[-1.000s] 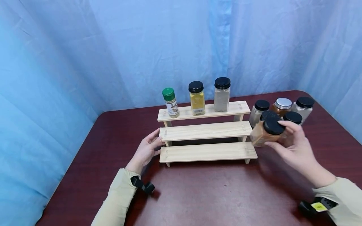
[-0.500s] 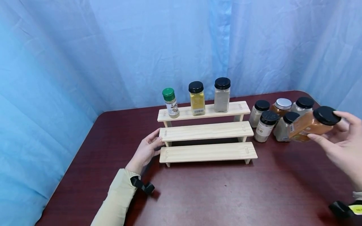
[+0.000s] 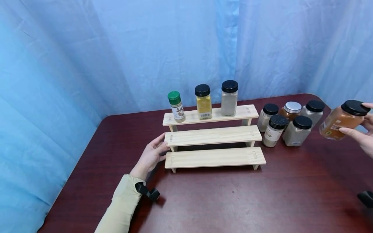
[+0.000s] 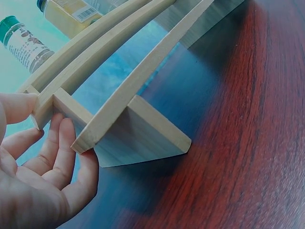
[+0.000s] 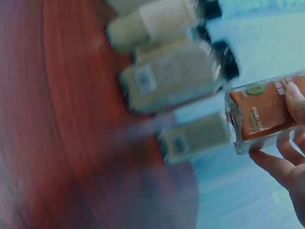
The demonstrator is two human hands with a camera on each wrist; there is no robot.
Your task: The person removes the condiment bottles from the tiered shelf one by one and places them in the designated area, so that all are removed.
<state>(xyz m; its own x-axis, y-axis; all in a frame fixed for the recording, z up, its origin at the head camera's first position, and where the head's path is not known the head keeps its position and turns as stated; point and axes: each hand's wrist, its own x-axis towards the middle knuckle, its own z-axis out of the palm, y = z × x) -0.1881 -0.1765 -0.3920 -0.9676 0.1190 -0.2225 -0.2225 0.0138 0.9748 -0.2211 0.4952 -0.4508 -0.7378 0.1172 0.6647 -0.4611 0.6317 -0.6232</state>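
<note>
Jar (image 3: 339, 124) with a black lid and orange-brown contents is hanging tilted at the far right, and we're seeing the right hand (image 3: 364, 137) grasping it. Head cam's giving us the lid and the thumb across the front, but it's cutting that hand off at the frame's border; the right wrist cam's losing the lid yet showing us fingertips on the jar's other side. The left hand (image 3: 150, 155) is pinching the left end of the middle shelf on the wooden rack (image 3: 214, 135), and only the left wrist cam's letting us look properly at the side panel (image 4: 138, 136) under the front shelf, with a finger right at that shelf's tip. As for edges, from the head we're seeing the held jar overlapping the right edge of the table (image 3: 233, 207). Five other jars (image 3: 295, 132) are crowding just beside the rack's right end, so we're getting a gap between them and the held one, and a wide stretch of tabletop is running out in front of the rack.
</note>
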